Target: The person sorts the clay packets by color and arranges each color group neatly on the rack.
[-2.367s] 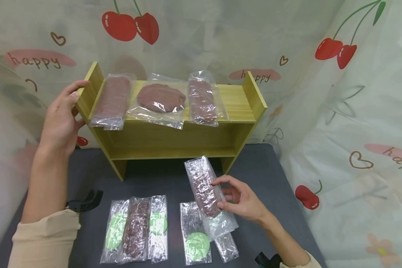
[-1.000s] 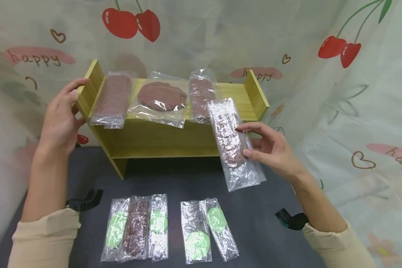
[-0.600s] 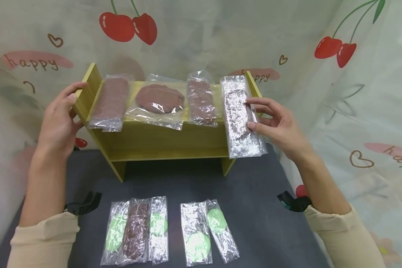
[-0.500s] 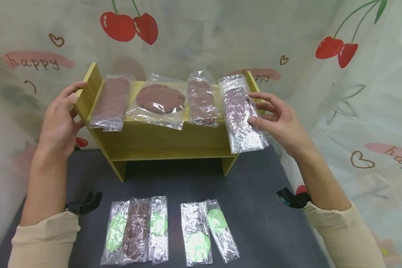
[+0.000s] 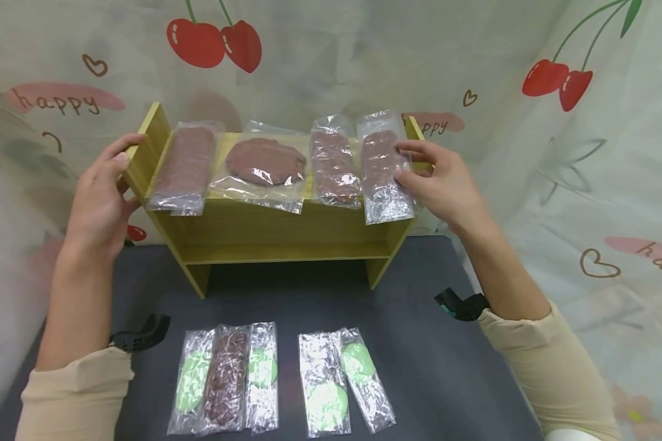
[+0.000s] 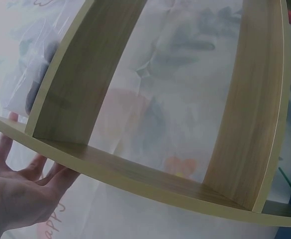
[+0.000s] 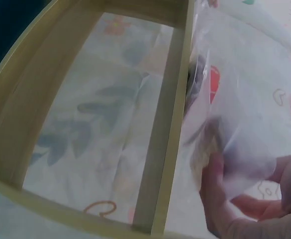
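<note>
A light wooden two-tier shelf [image 5: 287,229] stands at the back of the dark table. My left hand [image 5: 96,193] grips its left side panel, fingers at the edge, also in the left wrist view. Between thumb and fingers my right hand [image 5: 447,184] pinches a clear bag with a flat brown slab [image 5: 379,156], over the top tier's right end, its lower end past the front edge. Along that tier lie a bagged reddish-brown slab [image 5: 186,162], a bagged round brown patty [image 5: 266,160] and a bagged brown strip [image 5: 333,162]. In the right wrist view the fingers partly hide the bag [image 7: 244,149].
Front left on the table [image 5: 419,343], a bagged dark brown strip [image 5: 225,376] lies between two bags with green discs. Two more green-disc bags [image 5: 327,404] lie to its right. A printed curtain [image 5: 320,55] encloses the back and sides.
My right hand has lifted the bagged brown slab from above the table bags to the top tier's right end, uncovering a green-disc bag. My left hand has stayed on the side panel.
</note>
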Motion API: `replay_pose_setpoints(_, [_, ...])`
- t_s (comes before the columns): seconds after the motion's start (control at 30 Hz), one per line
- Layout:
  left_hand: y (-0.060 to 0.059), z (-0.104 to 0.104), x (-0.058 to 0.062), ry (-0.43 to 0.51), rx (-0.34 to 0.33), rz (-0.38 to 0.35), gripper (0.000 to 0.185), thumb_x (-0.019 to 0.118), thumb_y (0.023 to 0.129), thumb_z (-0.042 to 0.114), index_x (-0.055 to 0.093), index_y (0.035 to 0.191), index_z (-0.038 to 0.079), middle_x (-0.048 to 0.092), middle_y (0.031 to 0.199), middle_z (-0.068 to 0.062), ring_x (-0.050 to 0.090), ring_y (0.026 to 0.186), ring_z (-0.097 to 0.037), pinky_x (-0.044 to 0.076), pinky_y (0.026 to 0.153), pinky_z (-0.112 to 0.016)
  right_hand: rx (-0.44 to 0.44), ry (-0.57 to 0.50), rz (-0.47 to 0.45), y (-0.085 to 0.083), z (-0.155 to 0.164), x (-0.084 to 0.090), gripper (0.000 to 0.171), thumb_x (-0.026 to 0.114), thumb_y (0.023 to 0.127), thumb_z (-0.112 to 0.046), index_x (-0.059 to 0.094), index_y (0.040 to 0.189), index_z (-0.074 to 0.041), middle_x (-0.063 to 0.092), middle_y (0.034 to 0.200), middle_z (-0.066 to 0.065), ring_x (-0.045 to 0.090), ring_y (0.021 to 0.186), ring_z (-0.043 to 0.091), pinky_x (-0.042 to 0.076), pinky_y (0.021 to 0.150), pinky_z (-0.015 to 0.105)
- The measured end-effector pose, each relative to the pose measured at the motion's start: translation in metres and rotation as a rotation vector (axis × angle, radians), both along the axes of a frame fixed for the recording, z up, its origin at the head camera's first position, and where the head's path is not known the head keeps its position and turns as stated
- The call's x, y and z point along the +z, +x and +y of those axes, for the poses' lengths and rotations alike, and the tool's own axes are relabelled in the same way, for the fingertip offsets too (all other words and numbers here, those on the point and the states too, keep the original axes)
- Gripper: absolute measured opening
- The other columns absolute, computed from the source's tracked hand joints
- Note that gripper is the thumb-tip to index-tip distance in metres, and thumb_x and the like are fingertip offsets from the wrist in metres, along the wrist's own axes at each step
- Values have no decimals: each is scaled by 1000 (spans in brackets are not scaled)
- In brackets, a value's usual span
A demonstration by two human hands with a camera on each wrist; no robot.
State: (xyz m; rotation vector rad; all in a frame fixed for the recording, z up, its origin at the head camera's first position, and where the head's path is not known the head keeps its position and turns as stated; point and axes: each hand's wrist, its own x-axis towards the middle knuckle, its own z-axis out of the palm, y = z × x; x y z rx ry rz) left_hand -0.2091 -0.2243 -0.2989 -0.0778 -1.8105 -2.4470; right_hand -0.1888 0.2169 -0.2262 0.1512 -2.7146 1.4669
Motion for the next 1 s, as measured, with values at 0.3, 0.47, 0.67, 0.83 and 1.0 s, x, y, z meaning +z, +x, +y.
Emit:
replay_pose_setpoints(0.3, [1,0,0,25,-12,29,38,48,105,25,54,141,15,40,141,-4,40,125,-23,32,97,-41,-68,37,-9,-16,-16,-5,46,52,100,-12,49,146,-11,49,145,11,58,107,22,50,77,25])
replay_pose_setpoints(0.47, [1,0,0,23,-12,31,38,48,105,25,54,141,15,40,141,-4,40,124,-24,30,98,-42,-84,13,-11,-23,-20,-11,44,53,102,-15,49,145,-10,48,145,11,60,107,22,51,74,24])
replay_pose_setpoints(0.67, [2,0,-1,0,2,27,38,48,105,26,54,141,16,40,141,-5,40,125,-23,25,101,-46,-126,59,-15,-26,-22,-20,50,55,102,-25,43,149,-13,44,150,12,54,126,27,50,94,40])
replay_pose_setpoints(0.83, [2,0,-2,1,1,37,38,48,105,27,54,141,16,41,141,-5,40,125,-24,26,100,-45,-153,173,-3,-21,-23,-22,63,60,99,-34,36,153,-14,40,154,13,49,133,31,43,104,46])
replay_pose_setpoints(1.0, [1,0,-2,3,-1,38,38,48,105,27,54,141,16,40,142,-5,39,126,-24,26,101,-46,-135,281,53,-18,-24,-23,69,63,96,-33,33,154,-10,40,154,14,45,135,32,38,106,49])
